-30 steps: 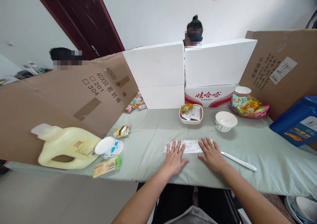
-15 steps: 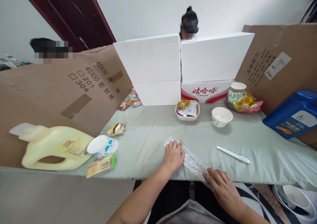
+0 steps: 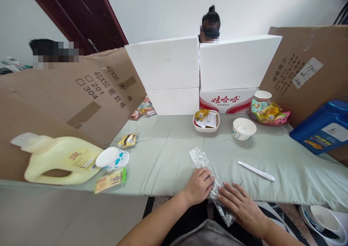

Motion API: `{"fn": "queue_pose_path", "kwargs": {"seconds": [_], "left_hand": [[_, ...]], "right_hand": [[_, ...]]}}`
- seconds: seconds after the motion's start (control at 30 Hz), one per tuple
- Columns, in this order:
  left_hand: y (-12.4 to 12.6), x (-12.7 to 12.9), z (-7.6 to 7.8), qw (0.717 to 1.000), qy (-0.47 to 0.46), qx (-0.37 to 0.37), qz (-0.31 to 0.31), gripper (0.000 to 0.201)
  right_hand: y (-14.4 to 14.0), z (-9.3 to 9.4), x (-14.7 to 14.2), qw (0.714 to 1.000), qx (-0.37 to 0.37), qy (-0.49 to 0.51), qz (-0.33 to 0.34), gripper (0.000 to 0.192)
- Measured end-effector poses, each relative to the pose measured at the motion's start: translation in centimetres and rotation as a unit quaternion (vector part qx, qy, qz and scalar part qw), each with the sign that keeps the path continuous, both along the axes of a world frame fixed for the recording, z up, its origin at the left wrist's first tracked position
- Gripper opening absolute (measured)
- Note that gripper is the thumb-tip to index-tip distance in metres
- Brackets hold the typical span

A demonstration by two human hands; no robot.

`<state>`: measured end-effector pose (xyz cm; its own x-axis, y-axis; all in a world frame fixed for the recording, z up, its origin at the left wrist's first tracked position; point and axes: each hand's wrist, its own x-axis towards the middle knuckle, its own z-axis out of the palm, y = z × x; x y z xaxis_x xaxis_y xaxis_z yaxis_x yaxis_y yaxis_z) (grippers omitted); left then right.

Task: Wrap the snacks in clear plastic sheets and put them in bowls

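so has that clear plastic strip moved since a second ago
Yes. The plastic strip has swung from lying crosswise to pointing toward the person, its near end now past the table edge, while the white pen stays put.

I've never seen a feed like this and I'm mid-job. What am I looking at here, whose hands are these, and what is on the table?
There is no machine: a camera on a person's head looks forward and down at their own bare hands. The left hand and right hand both press on a crinkly clear plastic strip that overhangs the near edge of the green table. On the table lie a white pen, a white bowl, a dish of packets, a yellow jug and a blue jug. Cardboard and white boxes wall it in; other people sit behind.
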<state>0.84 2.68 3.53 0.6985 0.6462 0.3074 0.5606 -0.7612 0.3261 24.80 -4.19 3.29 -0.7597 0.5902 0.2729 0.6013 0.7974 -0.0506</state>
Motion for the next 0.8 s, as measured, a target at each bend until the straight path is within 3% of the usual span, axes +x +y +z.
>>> {"fn": "queue_pose_path", "kwargs": {"seconds": [0.1, 0.23, 0.3, 0.4, 0.5, 0.63, 0.7, 0.8], "left_hand": [[-0.1, -0.1, -0.1, 1.000, -0.005, -0.014, 0.007, 0.023], [-0.1, -0.9, -0.3, 0.997, -0.062, -0.046, -0.024, 0.028], [-0.2, -1.5, -0.5, 0.988, -0.123, -0.083, -0.032, 0.034], [0.0, -2.2, -1.0, 0.962, -0.219, -0.161, 0.013, 0.042], [0.3, -2.4, -1.6, 0.931, -0.279, -0.228, 0.060, 0.054], [0.5, -2.2, -1.8, 0.901, -0.341, -0.256, 0.076, 0.072], [0.5, -2.1, -1.7, 0.902, -0.341, -0.251, 0.082, 0.069], [0.4, -1.9, -1.2, 0.933, -0.283, -0.210, 0.072, 0.042]], "right_hand": [[0.5, -0.4, -0.5, 1.000, 0.000, 0.009, 0.008, 0.051], [1.6, 2.5, -1.7, 0.991, -0.076, 0.108, 0.010, 0.034], [3.0, 4.3, -2.6, 0.974, -0.151, 0.169, 0.002, 0.032], [6.5, 5.5, -4.5, 0.922, -0.287, 0.252, -0.062, 0.021], [11.0, 4.7, -7.0, 0.875, -0.354, 0.270, -0.190, 0.013], [15.3, 2.3, -9.8, 0.858, -0.335, 0.265, -0.285, 0.023], [16.2, 1.4, -10.7, 0.851, -0.333, 0.259, -0.314, 0.031], [16.7, 0.5, -11.1, 0.843, -0.336, 0.256, -0.334, 0.025]]}}
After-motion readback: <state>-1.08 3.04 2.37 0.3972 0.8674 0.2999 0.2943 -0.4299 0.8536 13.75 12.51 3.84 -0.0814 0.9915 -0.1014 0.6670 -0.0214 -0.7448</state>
